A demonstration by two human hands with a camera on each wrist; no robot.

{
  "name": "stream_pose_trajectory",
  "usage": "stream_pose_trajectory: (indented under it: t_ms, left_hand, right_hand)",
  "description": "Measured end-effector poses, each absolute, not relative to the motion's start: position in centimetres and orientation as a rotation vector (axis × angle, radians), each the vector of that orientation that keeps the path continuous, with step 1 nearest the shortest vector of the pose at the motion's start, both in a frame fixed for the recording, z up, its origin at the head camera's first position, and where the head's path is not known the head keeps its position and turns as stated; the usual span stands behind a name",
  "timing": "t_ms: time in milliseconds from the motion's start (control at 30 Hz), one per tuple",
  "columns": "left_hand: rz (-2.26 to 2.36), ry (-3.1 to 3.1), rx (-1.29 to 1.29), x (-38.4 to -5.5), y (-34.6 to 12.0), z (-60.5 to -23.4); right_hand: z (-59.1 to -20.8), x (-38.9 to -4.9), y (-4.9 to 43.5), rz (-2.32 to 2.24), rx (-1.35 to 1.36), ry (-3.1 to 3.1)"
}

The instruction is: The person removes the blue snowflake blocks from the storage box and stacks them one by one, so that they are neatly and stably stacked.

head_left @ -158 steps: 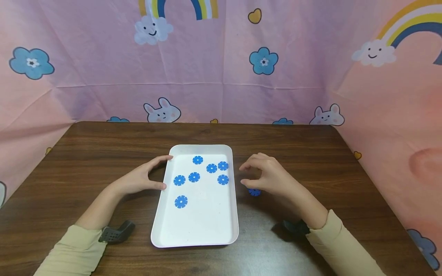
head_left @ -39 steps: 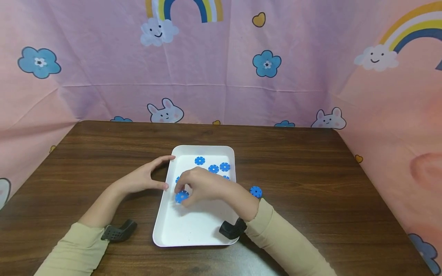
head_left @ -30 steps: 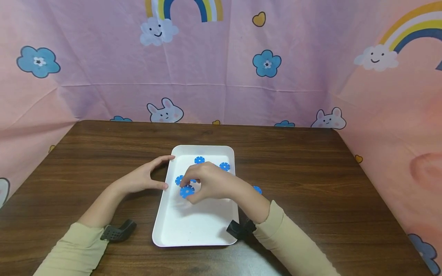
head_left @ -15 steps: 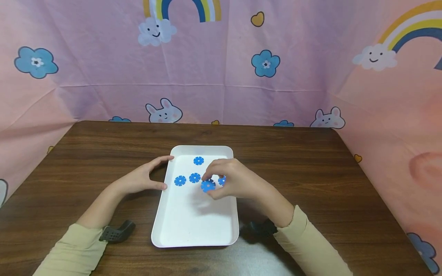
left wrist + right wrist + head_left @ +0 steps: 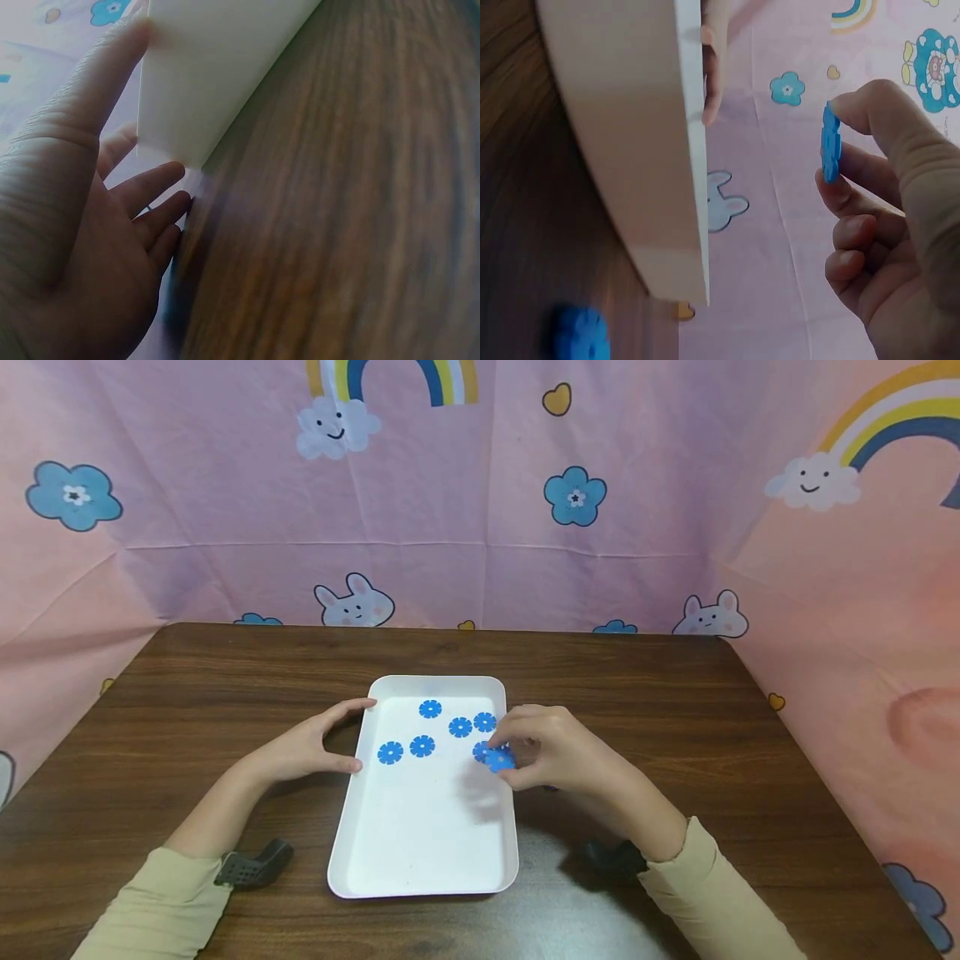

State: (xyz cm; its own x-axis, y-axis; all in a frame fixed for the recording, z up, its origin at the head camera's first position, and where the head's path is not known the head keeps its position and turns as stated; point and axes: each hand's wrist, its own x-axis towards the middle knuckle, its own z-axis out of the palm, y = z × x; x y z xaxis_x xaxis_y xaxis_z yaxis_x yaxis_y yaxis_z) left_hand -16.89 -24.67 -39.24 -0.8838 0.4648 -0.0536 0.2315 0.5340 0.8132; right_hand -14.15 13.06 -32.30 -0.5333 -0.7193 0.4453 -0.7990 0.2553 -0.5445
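Between thumb and fingertips my right hand (image 5: 573, 747) pinches a blue notched plastic disc (image 5: 500, 761), raised over the right rim of the white tray (image 5: 423, 843). In the right wrist view that disc (image 5: 830, 146) is seen edge-on, higher than the tray wall (image 5: 641, 150). My left hand (image 5: 303, 750) touches the tray's left rim with thumb and forefinger spread apart. Several like discs (image 5: 422, 746) lie flat in the tray's far half; one (image 5: 481, 751) is partly covered by the held disc.
Another blue disc (image 5: 585, 334) lies on the brown wooden table (image 5: 247, 693) just right of the tray, mostly hidden by my right hand in the head view. A patterned pink cloth (image 5: 450, 485) hangs behind the table.
My right hand has lifted the near-left disc from the tray and carried it rightward to the right rim. The left hand stays at the left rim.
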Motion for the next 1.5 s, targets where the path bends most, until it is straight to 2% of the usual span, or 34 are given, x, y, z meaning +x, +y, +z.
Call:
stream_pose_trajectory:
  t_ms: [600, 1233, 1500]
  left_hand:
    - [1.277, 2.513, 0.587, -16.8, -24.8, -39.2]
    - [1.259, 2.524, 0.589, -16.9, -24.9, -39.2]
    - [1.284, 2.491, 0.586, -16.8, -24.9, -39.3]
  right_hand:
    - [-34.7, -14.2, 17.7, 1.147, 1.268, -2.606]
    - [-37.1, -15.0, 19.9, 1.067, 1.272, -2.722]
    - [-38.0, -15.4, 20.1, 1.059, 1.356, -2.677]
